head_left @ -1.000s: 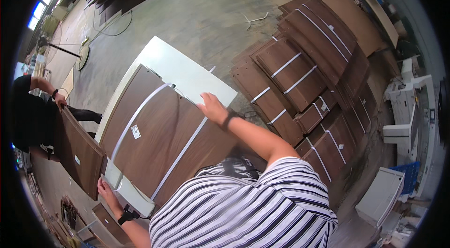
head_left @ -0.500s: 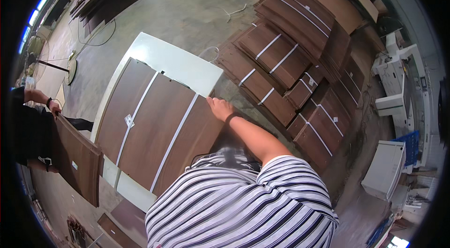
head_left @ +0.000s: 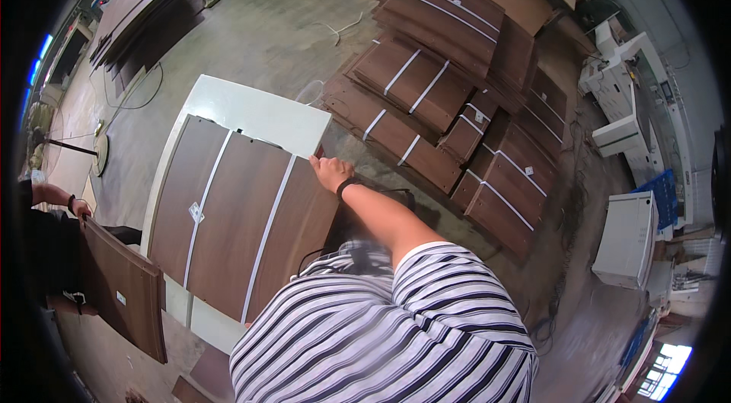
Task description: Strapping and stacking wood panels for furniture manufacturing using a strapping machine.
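My right hand [head_left: 332, 173] is closed on the far right corner of a bundle of brown wood panels [head_left: 236, 228]. Two white straps run across the bundle, and a small white label sits by one of them. The bundle lies on a white-topped table [head_left: 259, 110], whose surface shows beyond it and along its near edge. My left hand is not in view; the striped shirt covers the bundle's near side. At the left, a co-worker's two hands hold another stack of brown panels [head_left: 122, 281] on edge, beside the table.
Several strapped stacks of brown panels [head_left: 434, 87] lie on the floor to the right. A white cabinet [head_left: 623, 241] and a pale machine [head_left: 620, 110] stand farther right. More stacked boards [head_left: 137, 3] are at the far left, near a round-based stand [head_left: 100, 155].
My view has turned a little to the right, so the scene shifts leftward. My right hand keeps its hold on the bundle's corner, and the co-worker still holds the other stack.
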Available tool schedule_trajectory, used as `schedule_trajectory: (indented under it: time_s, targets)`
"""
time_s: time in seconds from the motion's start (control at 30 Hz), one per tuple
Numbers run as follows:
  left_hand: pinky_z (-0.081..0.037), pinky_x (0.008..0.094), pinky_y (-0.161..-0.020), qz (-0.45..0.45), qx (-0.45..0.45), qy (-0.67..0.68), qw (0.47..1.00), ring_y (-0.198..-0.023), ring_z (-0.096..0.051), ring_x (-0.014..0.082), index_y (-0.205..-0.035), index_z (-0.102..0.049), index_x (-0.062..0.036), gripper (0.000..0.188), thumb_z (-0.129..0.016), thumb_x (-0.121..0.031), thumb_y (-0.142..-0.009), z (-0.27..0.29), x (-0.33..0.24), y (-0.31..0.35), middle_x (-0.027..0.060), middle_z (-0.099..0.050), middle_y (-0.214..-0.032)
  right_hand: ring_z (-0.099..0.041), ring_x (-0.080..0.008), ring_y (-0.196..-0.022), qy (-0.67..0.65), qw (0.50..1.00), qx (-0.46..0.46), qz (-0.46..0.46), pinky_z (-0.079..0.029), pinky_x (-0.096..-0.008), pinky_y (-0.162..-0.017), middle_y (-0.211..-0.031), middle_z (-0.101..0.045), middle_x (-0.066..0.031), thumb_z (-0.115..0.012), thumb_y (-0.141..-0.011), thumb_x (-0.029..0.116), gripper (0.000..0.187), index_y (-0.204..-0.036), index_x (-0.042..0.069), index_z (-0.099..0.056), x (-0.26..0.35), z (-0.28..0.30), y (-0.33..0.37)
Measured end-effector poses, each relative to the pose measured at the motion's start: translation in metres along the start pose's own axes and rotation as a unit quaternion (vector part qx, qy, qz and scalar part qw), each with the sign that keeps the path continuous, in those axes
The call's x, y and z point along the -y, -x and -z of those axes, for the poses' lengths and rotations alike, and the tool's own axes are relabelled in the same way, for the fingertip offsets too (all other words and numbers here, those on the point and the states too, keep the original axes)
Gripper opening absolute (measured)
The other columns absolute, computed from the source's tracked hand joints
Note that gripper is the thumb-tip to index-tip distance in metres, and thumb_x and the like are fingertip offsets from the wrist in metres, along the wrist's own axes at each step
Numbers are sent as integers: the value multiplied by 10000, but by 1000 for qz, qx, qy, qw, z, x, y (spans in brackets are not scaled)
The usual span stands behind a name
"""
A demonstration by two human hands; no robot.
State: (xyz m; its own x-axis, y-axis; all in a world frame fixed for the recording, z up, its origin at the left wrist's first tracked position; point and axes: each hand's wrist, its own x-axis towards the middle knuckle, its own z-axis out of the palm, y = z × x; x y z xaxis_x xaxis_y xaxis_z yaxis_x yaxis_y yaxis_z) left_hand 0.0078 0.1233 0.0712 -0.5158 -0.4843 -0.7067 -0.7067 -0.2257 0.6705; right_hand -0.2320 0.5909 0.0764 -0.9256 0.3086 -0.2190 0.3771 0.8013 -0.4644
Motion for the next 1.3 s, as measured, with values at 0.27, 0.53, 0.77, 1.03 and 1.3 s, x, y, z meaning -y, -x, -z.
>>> schedule_trajectory:
  time_s: [0.27,0.53,0.77,1.03,1.3]
  targets:
    - [-419,338,-885,-11,6,0,1000,-1013,-521,218,-1214,-498,20,692,-379,-588,-904,-21,-5,-2,129,-578,-1087,-637,-395,-754,15,1000,-12,3,-498,-495,-682,-756,-648,-208,-238,-933,552,668,-763,73,-670,-2,-1,0]
    - [-411,336,-908,-14,7,15,1000,-1053,-511,228,-1242,-475,26,727,-362,-605,-901,-43,-6,1,137,-567,-1133,-633,-386,-795,7,999,52,8,-488,-495,-720,-806,-647,-212,-221,-944,525,643,-828,66,-655,-1,5,-4]
    - [-405,334,-928,-17,-34,66,997,-1089,-502,236,-1267,-456,32,757,-348,-620,-898,-41,4,40,144,-557,-1172,-517,-428,-1054,-63,972,213,73,-401,-472,-906,-1082,-578,-248,-216,-955,495,637,-1037,4,-615,-13,10,-26]
    - [-391,363,-950,40,-115,115,986,-1092,-509,248,-1233,-463,70,837,-348,-673,-864,-56,2,71,147,-551,-1182,-549,-314,-1065,-159,930,331,11,-391,-354,-906,-1095,-594,-250,-314,-873,668,849,-1073,-116,-572,-12,-8,-53]
    - [-426,334,-909,2,-112,179,977,-1054,-545,222,-1213,-492,62,803,-358,-653,-875,-48,35,48,129,-569,-1167,-559,-235,-974,-214,918,335,-5,-414,-326,-858,-1051,-615,-187,-340,-868,675,843,-1078,-107,-575,-6,-7,-50]
